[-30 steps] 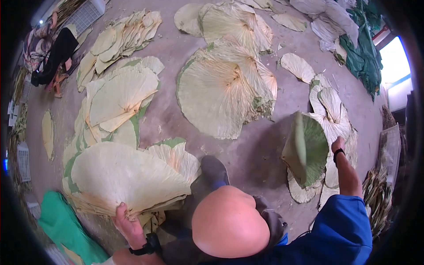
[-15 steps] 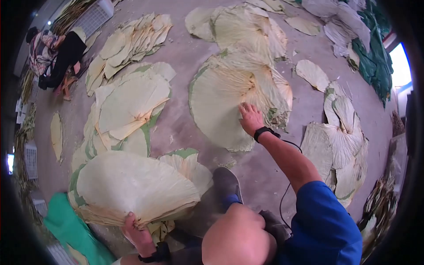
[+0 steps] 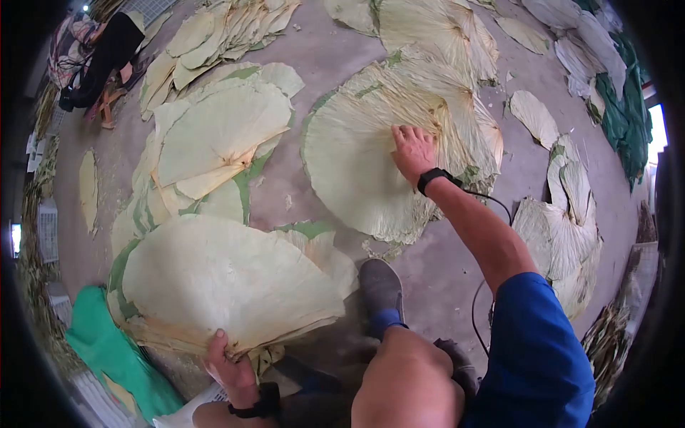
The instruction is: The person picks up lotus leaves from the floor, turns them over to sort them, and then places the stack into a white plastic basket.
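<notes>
Near the bottom left, my left hand [image 3: 232, 364] grips the lower edge of a stack of large pale dried leaves [image 3: 221, 274], thumb on top and fingers beneath. My right hand [image 3: 414, 153] lies with fingers spread on a broad round dried leaf [image 3: 357, 167] at the centre, which rests on the floor over other wrinkled leaves. Its fingertips are left of the brownish gathered middle of that leaf. More folded pale leaves [image 3: 221, 143] lie beyond the stack at my left hand.
A person [image 3: 103, 60] sits at the upper left. Leaf piles lie at the upper left, top and right [image 3: 564, 235]. Green cloth [image 3: 121, 357] is at the lower left, dark green netting [image 3: 624, 121] at the upper right. A cable [image 3: 477, 314] runs beside my right arm.
The view has shifted, so the floor leaves appear higher. My right hand has moved slightly up the round leaf and lies flatter. My left hand still grips the stack.
</notes>
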Available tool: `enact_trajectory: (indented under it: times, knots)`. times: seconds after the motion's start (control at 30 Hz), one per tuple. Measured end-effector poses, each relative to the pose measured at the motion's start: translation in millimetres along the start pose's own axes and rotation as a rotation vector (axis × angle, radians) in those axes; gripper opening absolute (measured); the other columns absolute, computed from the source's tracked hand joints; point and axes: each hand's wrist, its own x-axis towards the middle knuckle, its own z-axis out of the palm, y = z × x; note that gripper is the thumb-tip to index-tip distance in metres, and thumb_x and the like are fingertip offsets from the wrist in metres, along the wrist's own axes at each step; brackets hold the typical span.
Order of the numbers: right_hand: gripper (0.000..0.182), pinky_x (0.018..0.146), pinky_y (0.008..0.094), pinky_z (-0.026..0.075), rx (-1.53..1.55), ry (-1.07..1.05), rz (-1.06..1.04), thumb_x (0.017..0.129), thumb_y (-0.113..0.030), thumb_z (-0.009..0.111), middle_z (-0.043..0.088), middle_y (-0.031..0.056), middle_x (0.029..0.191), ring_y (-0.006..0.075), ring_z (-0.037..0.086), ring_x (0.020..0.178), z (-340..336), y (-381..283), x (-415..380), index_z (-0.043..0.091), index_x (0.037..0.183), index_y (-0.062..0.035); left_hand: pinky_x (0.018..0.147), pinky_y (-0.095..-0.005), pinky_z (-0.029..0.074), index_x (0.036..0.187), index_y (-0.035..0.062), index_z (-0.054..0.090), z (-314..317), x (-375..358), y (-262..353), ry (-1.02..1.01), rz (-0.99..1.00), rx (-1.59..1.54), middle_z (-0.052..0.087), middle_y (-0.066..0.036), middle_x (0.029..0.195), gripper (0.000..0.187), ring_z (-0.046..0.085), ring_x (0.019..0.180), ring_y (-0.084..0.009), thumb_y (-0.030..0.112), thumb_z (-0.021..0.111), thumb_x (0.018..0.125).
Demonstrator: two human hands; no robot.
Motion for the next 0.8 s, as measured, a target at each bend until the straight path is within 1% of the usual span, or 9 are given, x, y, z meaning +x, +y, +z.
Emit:
enact_trajectory:
  times: [0.07, 0.13, 0.27, 0.33, 0.47, 0.5, 0.53, 0.73, 0.8]
  knots:
    - [0.061, 0.099, 0.0493, 0.041, -0.001, -0.048, 0.013, 0.078, -0.017, 0.071, 0.059, 0.011, 0.124, 0.0326, 0.052, 0.119, 10, -5, 4, 0.053, 0.136, -0.0113, 0.089, -0.0392, 0.053, 0.103, 0.0001, 0.063, 16, -8, 3, -0.016, 0.034, 0.021, 0.064, -0.01, 0.102, 0.021, 0.064, 0.097, -0.0223, 0.011, 0.068, 0.085]
    - [0.039, 0.088, 0.0464, 0.043, -0.069, 0.072, 0.07, 0.081, -0.012, 0.061, 0.062, 0.0099, 0.11, 0.0299, 0.057, 0.107, 17, -13, 8, 0.062, 0.12, -0.0122, 0.086, -0.0377, 0.053, 0.097, 0.0014, 0.063, 27, -13, 6, 0.052, 0.069, 0.022, 0.063, -0.008, 0.096, 0.015, 0.063, 0.091, -0.0204, 0.01, 0.067, 0.084]
    - [0.021, 0.081, 0.0444, 0.048, 0.351, 0.116, 0.046, 0.082, -0.003, 0.062, 0.061, 0.0133, 0.101, 0.0329, 0.058, 0.1, 2, -37, -4, 0.069, 0.099, -0.0125, 0.086, -0.0374, 0.055, 0.108, -0.0025, 0.065, -9, -6, 7, 0.012, -0.013, 0.055, 0.066, -0.011, 0.103, 0.029, 0.065, 0.096, -0.0212, 0.007, 0.07, 0.082]
    - [0.024, 0.08, 0.0402, 0.051, 0.792, 0.258, -0.012, 0.078, 0.004, 0.066, 0.062, 0.0139, 0.094, 0.0332, 0.061, 0.096, -39, -83, -19, 0.066, 0.099, -0.0063, 0.083, -0.0334, 0.054, 0.092, -0.0024, 0.067, 5, -11, 6, 0.094, 0.074, 0.306, 0.065, -0.008, 0.091, 0.016, 0.063, 0.089, -0.0181, 0.009, 0.07, 0.082]
    - [0.032, 0.076, 0.0415, 0.052, 0.866, 0.086, -0.444, 0.078, 0.007, 0.063, 0.063, 0.0138, 0.102, 0.0301, 0.062, 0.092, -145, -179, -79, 0.066, 0.108, -0.0055, 0.079, -0.0322, 0.054, 0.09, -0.0022, 0.067, 34, -23, 16, 0.056, 0.038, 0.198, 0.063, -0.006, 0.089, 0.016, 0.062, 0.085, -0.0169, 0.011, 0.071, 0.083]
    - [0.039, 0.078, 0.0404, 0.053, 1.086, 0.005, -0.559, 0.078, 0.002, 0.064, 0.064, 0.0131, 0.108, 0.0292, 0.063, 0.095, -156, -199, -95, 0.067, 0.115, -0.0067, 0.079, -0.0336, 0.054, 0.091, -0.0002, 0.065, 37, -23, 13, 0.041, 0.061, 0.168, 0.063, -0.006, 0.09, 0.013, 0.063, 0.085, -0.0176, 0.01, 0.069, 0.083]
    - [0.04, 0.087, 0.0398, 0.055, 0.99, 0.013, -0.699, 0.081, -0.004, 0.061, 0.063, 0.0101, 0.116, 0.0293, 0.064, 0.104, -177, -218, -104, 0.066, 0.12, -0.009, 0.078, -0.035, 0.054, 0.092, 0.0018, 0.064, 37, -21, 10, 0.024, 0.083, 0.135, 0.063, -0.005, 0.091, 0.011, 0.063, 0.084, -0.0183, 0.009, 0.067, 0.084]
    - [0.03, 0.092, 0.0342, 0.053, 1.175, -0.247, -0.989, 0.083, -0.009, 0.062, 0.063, 0.01, 0.118, 0.0271, 0.06, 0.11, -181, -276, -135, 0.066, 0.113, -0.0033, 0.084, -0.0369, 0.056, 0.103, 0.0008, 0.064, 39, -22, 9, -0.003, 0.048, -0.163, 0.065, -0.007, 0.099, 0.017, 0.066, 0.092, -0.021, 0.005, 0.063, 0.086]
    - [0.032, 0.093, 0.0363, 0.053, 1.193, -0.22, -1.01, 0.083, -0.01, 0.064, 0.063, 0.0104, 0.12, 0.028, 0.059, 0.113, -178, -279, -138, 0.066, 0.114, -0.0031, 0.083, -0.0367, 0.056, 0.101, 0.0006, 0.065, 36, -23, 8, -0.012, 0.125, -0.054, 0.065, -0.008, 0.1, 0.016, 0.066, 0.092, -0.021, 0.005, 0.063, 0.086]
